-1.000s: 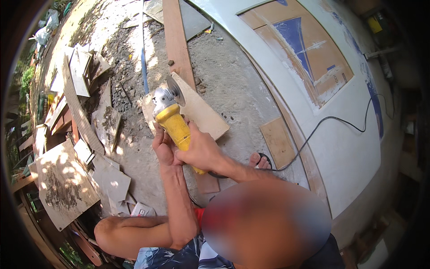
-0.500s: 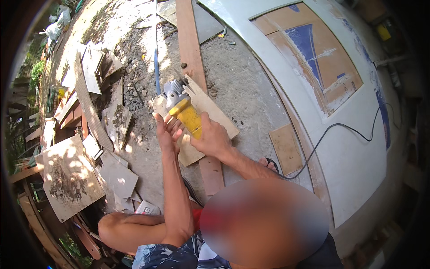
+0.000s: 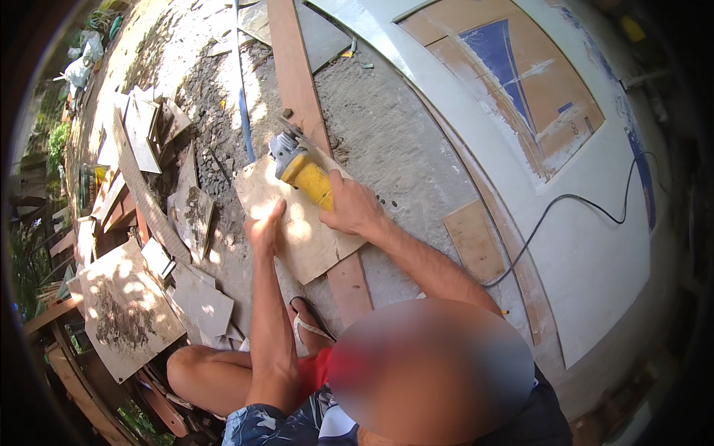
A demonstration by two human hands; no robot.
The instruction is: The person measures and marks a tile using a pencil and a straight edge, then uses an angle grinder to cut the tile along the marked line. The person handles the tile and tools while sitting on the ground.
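Note:
My right hand (image 3: 352,207) is wrapped round the yellow body of an angle grinder (image 3: 309,181). The grinder's grey metal head points away from me, and its disc is at the far edge of a pale plywood piece (image 3: 303,256). Whether the disc touches the wood I cannot tell. At the near left edge of the plywood, my left hand (image 3: 263,229) grips the board, thumb on top and fingers mostly hidden under it. The plywood lies across a long reddish-brown plank (image 3: 301,78) on the ground.
Broken board offcuts (image 3: 126,297) are heaped on the left. A large white panel (image 3: 573,290) with a brown and blue inset takes up the right side, a black cord (image 3: 554,207) running over it. One small brown board (image 3: 474,239) and my sandaled foot (image 3: 309,325) are nearby.
My left hand has gone from open beside the grinder to gripping the plywood's edge. The plywood has shifted left under the grinder, which stays in my right hand.

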